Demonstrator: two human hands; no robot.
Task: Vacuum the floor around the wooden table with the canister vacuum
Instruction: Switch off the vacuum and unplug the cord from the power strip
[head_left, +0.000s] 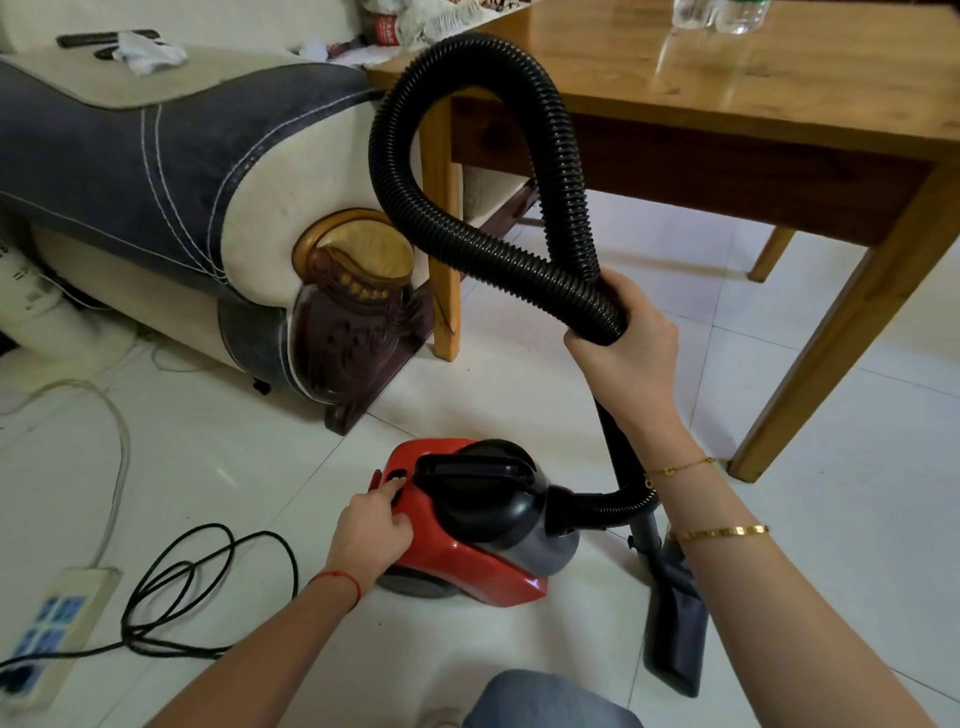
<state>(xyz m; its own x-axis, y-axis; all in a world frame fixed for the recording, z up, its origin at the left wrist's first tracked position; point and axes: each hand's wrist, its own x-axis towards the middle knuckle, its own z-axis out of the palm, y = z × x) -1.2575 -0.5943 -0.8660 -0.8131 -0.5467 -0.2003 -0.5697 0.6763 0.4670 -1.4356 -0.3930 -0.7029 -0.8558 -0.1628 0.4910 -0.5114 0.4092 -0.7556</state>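
A red and black canister vacuum (467, 519) sits on the white tiled floor (234, 467) in front of me. My left hand (371, 525) rests on its red rear, a fingertip at the black switch. My right hand (628, 353) grips the wand end of the ribbed black hose (415, 208), which loops up past the corner of the wooden table (727, 78). The wand runs down behind my right forearm to a dark floor nozzle (675, 623) lying on the tiles near a table leg (831, 338).
A sofa arm with a carved dark wood end (343, 322) stands left of the table. The black power cord (208, 587) coils to a power strip (57, 618) at lower left. A white cable trails on the floor. Plastic bottles (722, 13) stand on the table.
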